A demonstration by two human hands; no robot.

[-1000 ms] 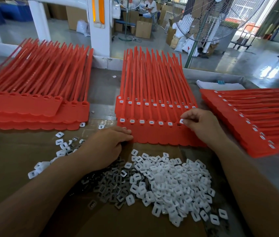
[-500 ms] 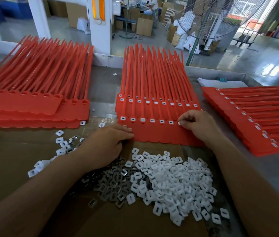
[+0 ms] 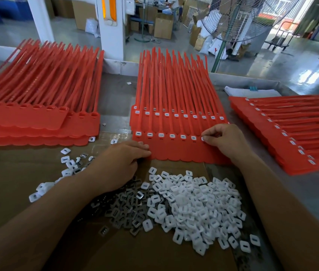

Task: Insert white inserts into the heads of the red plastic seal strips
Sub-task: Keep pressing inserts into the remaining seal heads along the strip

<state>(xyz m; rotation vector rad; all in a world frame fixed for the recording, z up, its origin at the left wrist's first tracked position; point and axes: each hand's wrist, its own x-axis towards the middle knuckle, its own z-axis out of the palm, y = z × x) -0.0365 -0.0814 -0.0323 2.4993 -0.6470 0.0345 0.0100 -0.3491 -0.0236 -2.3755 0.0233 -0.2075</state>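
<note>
A stack of red seal strip sheets (image 3: 174, 149) lies in front of me, tails pointing away. Several heads on the top sheet hold white inserts (image 3: 172, 136). My right hand (image 3: 223, 139) pinches a white insert (image 3: 203, 139) at the seventh head, near the row's right end. My left hand (image 3: 119, 163) rests on the cardboard with its fingertips against the sheet's lower left corner; whether it holds anything is hidden. A heap of loose white inserts (image 3: 197, 208) lies near me, between my forearms.
A stack of red sheets with bare heads (image 3: 37, 122) lies to the left. A stack with inserts fitted (image 3: 283, 133) lies to the right. Grey metal clips (image 3: 121, 210) sit beside the white heap on the brown cardboard (image 3: 17, 173). A standing fan (image 3: 233, 26) rises behind the table.
My right hand stays at the same head, with the insert under its fingertips. My left hand has not moved; only the head camera shifted a little.
</note>
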